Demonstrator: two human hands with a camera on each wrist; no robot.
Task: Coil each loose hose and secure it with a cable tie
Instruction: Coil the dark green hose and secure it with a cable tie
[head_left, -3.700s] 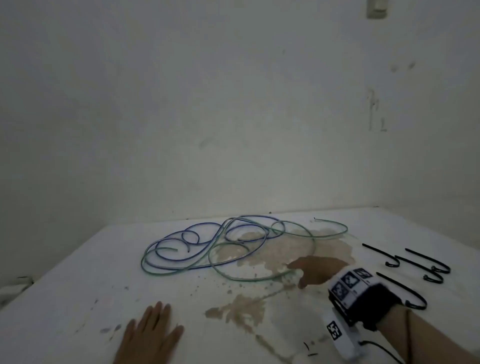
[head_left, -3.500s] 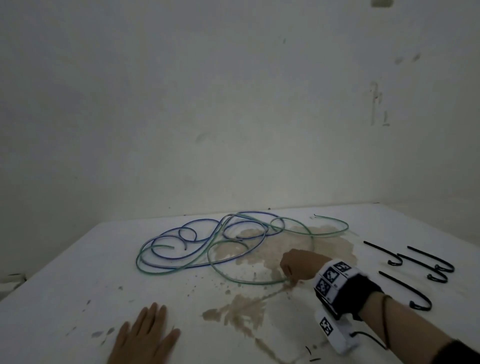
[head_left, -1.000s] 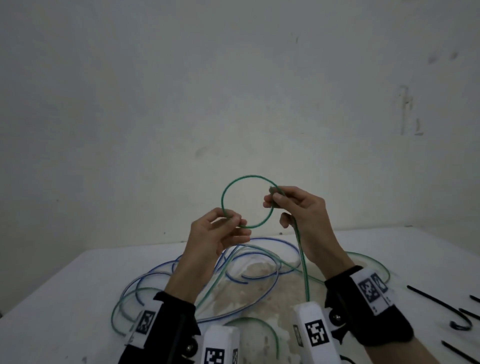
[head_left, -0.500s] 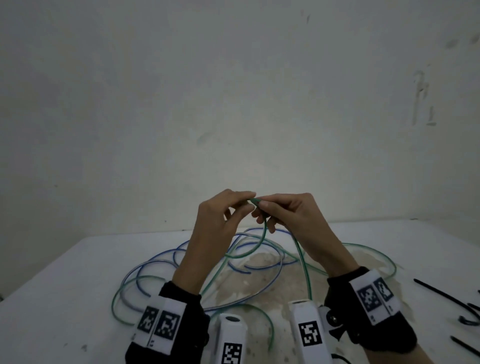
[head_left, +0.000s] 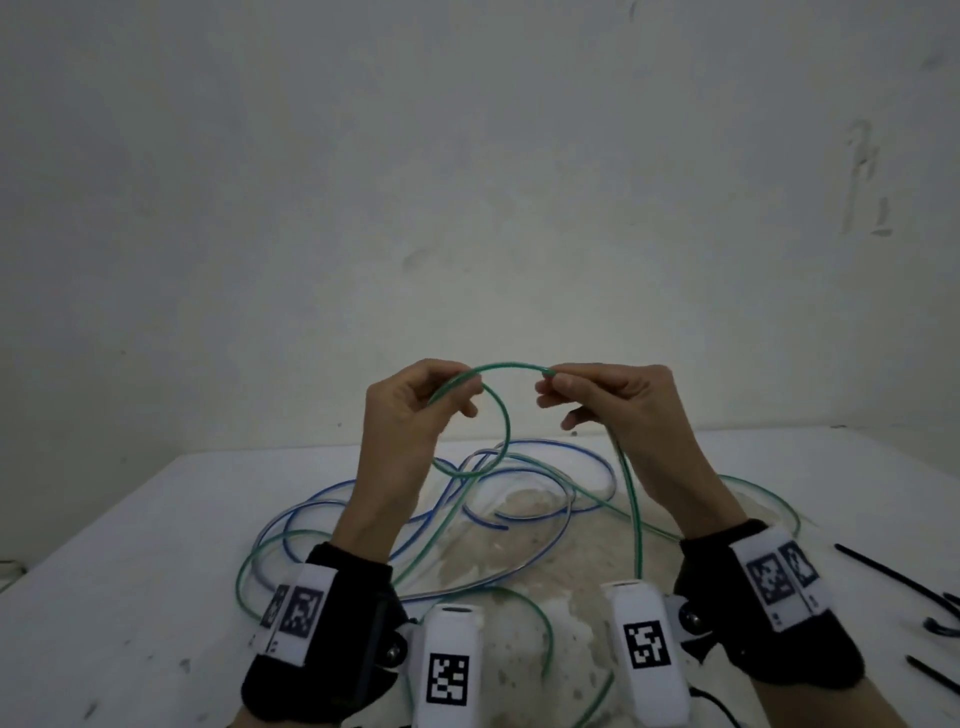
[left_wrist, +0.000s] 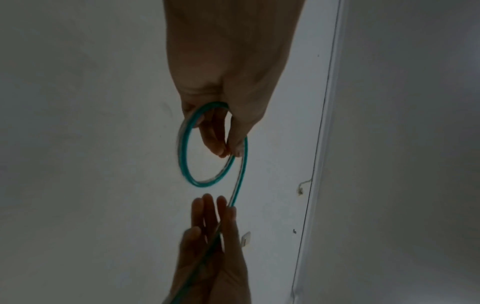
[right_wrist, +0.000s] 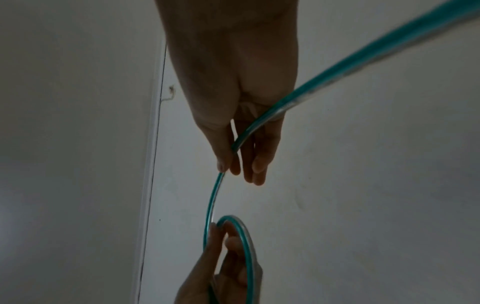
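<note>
I hold a thin green hose (head_left: 506, 415) up above the table. My left hand (head_left: 415, 410) pinches a small loop of it (left_wrist: 187, 144), and my right hand (head_left: 618, 400) pinches the hose a short way along (right_wrist: 221, 176). A short arc of hose spans the gap between the two hands. From my right hand the hose drops to the table (head_left: 635, 519). A blue hose (head_left: 540, 452) lies tangled with the rest of the green one on the tabletop. Black cable ties (head_left: 898, 582) lie at the right edge.
The white table (head_left: 130, 571) has a brown stain (head_left: 519, 551) under the hoses. A bare white wall stands right behind the table. Wrist cameras with printed markers (head_left: 449, 670) hang low in the head view.
My hands, held together half a second ago, have drawn apart, with a fresh arc of green hose between them. The loop in my left hand has grown again.
</note>
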